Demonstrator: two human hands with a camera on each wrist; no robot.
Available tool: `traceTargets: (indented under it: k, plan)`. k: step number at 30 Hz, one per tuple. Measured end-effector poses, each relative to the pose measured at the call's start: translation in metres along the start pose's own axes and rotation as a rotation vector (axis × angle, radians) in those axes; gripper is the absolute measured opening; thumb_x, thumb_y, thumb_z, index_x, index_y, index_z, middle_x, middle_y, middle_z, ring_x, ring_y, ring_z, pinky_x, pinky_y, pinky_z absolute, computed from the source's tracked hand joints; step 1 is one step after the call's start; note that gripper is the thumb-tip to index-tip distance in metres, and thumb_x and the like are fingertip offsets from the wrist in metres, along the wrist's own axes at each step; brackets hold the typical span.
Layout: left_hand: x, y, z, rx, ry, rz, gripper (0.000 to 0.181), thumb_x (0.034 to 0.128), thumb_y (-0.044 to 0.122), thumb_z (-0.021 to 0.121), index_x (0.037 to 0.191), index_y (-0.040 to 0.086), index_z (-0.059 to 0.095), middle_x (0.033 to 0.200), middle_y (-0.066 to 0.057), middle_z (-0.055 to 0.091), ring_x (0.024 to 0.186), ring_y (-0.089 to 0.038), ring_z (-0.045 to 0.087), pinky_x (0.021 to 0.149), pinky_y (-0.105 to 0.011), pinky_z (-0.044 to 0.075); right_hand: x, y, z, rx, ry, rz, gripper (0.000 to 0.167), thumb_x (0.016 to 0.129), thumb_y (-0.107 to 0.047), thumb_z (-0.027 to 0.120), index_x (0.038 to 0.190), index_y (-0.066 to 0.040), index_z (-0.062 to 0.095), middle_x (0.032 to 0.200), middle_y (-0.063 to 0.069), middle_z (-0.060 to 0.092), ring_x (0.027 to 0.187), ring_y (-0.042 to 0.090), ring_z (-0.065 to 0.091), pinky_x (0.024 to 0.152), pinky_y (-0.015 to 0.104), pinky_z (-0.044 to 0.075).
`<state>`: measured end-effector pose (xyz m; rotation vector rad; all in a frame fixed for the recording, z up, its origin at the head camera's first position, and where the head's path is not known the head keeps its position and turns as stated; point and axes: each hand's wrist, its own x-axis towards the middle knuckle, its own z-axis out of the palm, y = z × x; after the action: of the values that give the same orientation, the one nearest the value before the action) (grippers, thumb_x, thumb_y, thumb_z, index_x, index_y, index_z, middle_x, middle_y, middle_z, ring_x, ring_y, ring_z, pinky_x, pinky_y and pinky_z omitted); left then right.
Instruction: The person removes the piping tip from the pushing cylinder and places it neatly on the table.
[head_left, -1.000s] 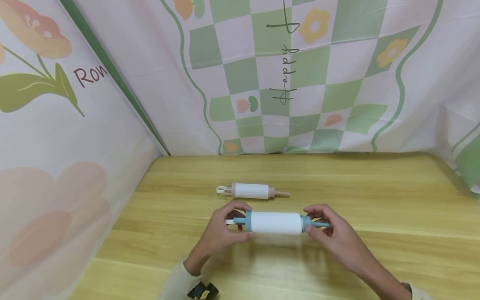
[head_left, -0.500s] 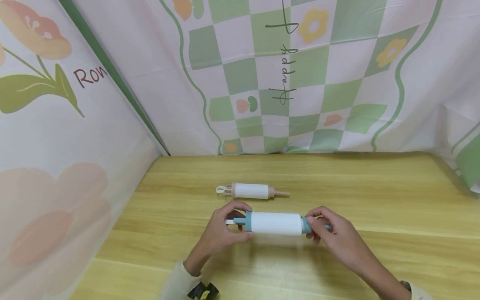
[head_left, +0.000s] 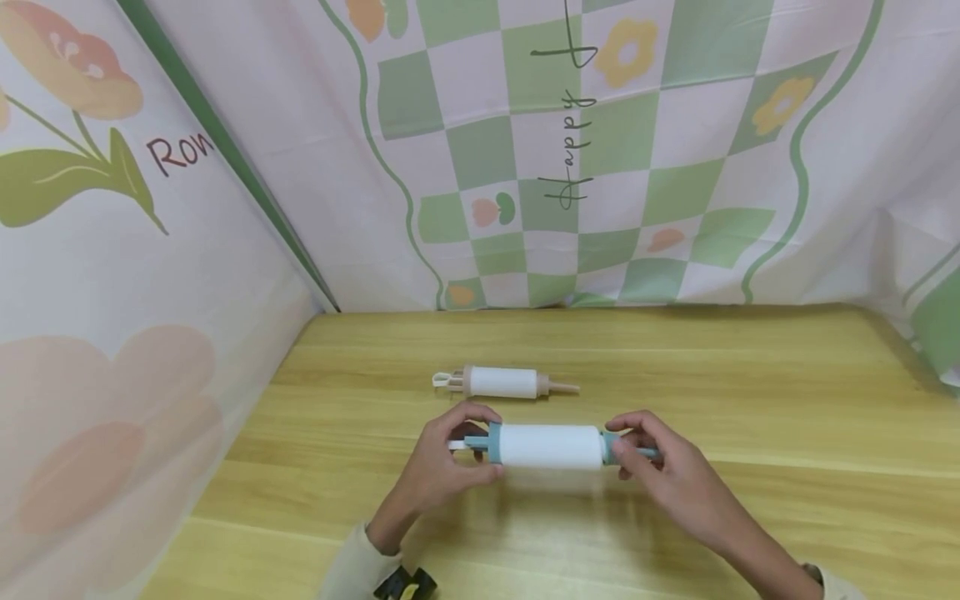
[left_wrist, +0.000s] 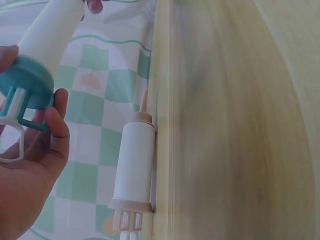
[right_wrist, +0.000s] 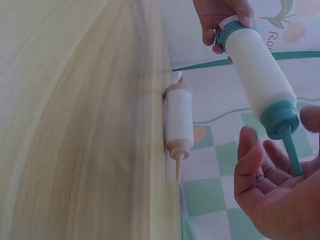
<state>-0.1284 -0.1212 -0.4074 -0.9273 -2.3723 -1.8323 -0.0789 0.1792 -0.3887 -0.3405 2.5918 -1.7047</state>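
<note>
A syringe-like dispenser (head_left: 551,446) with a white barrel and teal ends is held level, raised off the wooden table. My left hand (head_left: 442,458) grips its teal left cap, thumb on the near side. Teal prongs and a white pull ring (left_wrist: 14,145) stick out from that cap over the palm. At the other end, my right hand (head_left: 667,467) has its fingers and thumb curled around the teal collar (right_wrist: 280,117) and thin nozzle (right_wrist: 291,150). A small gap shows between some fingertips and the collar in the right wrist view. The nozzle tip reaches the palm.
A smaller dispenser of like build (head_left: 504,382), white with pinkish-beige ends, lies on the wooden table (head_left: 787,400) just beyond the hands. Printed fabric (head_left: 615,167) hangs behind the table and along its left side.
My right fingers and thumb have shifted around the collar, the thumb rolling up over it and then back down. My left hand stays almost still on the left cap.
</note>
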Motion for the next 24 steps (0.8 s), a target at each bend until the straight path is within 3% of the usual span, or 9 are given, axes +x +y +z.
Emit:
traceTargets:
  k: [6,13,24]
  plan:
    - [-0.0016,0.0011,-0.0012,0.008,0.005,-0.016,0.043,0.0763,0.011,0.082,0.116,0.014,0.065,0.105,-0.002,0.065,0.085,-0.019,0.065,0.071,-0.036,0.057,-0.0002,-0.0025,-0.0002,0.009,-0.005,0.027,0.025,0.105,-0.026,0.054,0.119,-0.006,0.059,0.093,0.007,0.066,0.077,0.021,0.063,0.061,0.031,0.049]
    - [-0.0026,0.0014,-0.0018,0.025,0.005,-0.025,0.045,0.0759,0.014,0.083,0.117,0.014,0.064,0.110,0.000,0.065,0.092,-0.020,0.065,0.083,-0.037,0.056,-0.0009,-0.0012,0.0020,0.064,0.011,-0.042,0.023,0.101,-0.014,0.061,0.119,0.000,0.058,0.104,0.012,0.064,0.091,0.028,0.065,0.075,0.034,0.058]
    - [-0.0038,0.0026,-0.0049,0.036,0.016,-0.030,0.047,0.0753,0.013,0.083,0.118,0.012,0.063,0.112,-0.002,0.065,0.096,-0.022,0.065,0.084,-0.038,0.055,-0.0042,0.0004,-0.0006,0.032,0.049,-0.104,0.021,0.101,-0.012,0.061,0.119,-0.002,0.058,0.103,0.010,0.064,0.090,0.019,0.064,0.073,0.029,0.057]
